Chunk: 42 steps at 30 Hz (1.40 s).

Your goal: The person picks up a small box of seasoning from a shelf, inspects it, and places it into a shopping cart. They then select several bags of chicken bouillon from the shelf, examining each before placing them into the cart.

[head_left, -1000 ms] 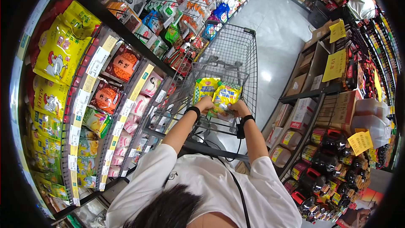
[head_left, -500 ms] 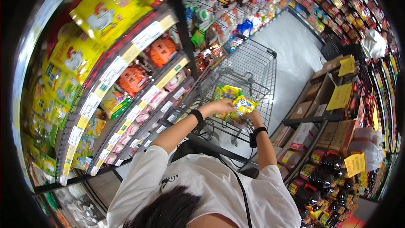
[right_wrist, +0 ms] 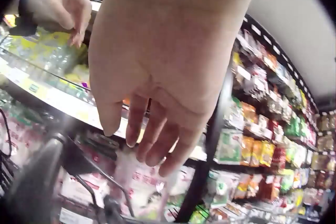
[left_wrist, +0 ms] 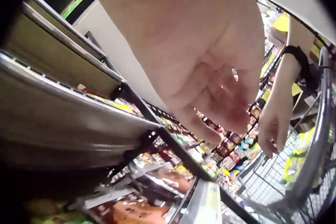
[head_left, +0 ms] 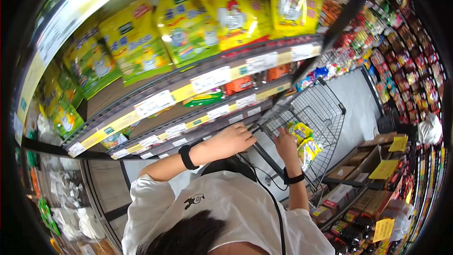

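My left hand (head_left: 231,140) is in front of the shelf in the head view, its fingers loosely bent and nothing in them. The left wrist view looks at its bare palm (left_wrist: 210,61). My right hand (head_left: 286,145) is by the near end of the wire shopping cart (head_left: 325,100), fingers loose; the right wrist view finds that palm (right_wrist: 157,71) bare too. Two yellow printed bags lie in the cart, the nearer bag (head_left: 309,152) beside my right hand and the farther bag (head_left: 298,130) behind it.
Left of me a shelf carries yellow-green chicken-print bags (head_left: 137,42) above a strip of price labels (head_left: 211,79). Cardboard boxes (head_left: 349,163) with yellow signs (head_left: 383,169) stand on the right. The grey aisle floor (head_left: 356,92) runs beyond the cart.
Both hands have let go of the yellow bags, which now lie in the cart. My left hand has moved away left toward the shelf, and the head view has turned left.
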Each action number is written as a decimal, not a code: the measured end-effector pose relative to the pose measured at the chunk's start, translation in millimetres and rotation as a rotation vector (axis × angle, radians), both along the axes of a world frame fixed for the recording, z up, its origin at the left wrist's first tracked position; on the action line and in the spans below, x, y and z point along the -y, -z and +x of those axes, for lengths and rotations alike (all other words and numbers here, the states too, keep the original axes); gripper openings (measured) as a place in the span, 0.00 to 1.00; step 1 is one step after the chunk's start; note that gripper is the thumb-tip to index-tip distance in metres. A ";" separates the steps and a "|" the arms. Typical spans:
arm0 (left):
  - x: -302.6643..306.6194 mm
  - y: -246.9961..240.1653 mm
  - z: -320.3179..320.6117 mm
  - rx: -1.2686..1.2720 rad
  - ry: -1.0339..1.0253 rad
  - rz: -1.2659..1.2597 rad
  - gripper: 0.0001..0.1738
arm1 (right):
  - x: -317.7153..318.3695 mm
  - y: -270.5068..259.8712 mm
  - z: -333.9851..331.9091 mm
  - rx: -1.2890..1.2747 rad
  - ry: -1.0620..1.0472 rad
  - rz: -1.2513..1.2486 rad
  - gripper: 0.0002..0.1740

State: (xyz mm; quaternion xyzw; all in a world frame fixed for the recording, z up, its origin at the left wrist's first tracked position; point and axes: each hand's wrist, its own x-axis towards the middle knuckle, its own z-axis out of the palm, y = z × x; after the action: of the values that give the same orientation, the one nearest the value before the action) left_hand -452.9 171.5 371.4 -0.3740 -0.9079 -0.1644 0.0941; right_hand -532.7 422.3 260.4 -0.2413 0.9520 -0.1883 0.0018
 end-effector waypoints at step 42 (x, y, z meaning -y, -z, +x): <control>229.9 59.0 141.8 -0.020 -1.067 0.343 0.16 | 364.0 0.5 32.0 -0.086 -0.559 -0.390 0.14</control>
State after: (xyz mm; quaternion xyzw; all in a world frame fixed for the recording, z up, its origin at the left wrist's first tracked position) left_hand -311.2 -58.4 312.4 0.1564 -0.9305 -0.2358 0.2324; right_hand -500.7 58.3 260.0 -0.4964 0.7943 -0.3488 -0.0329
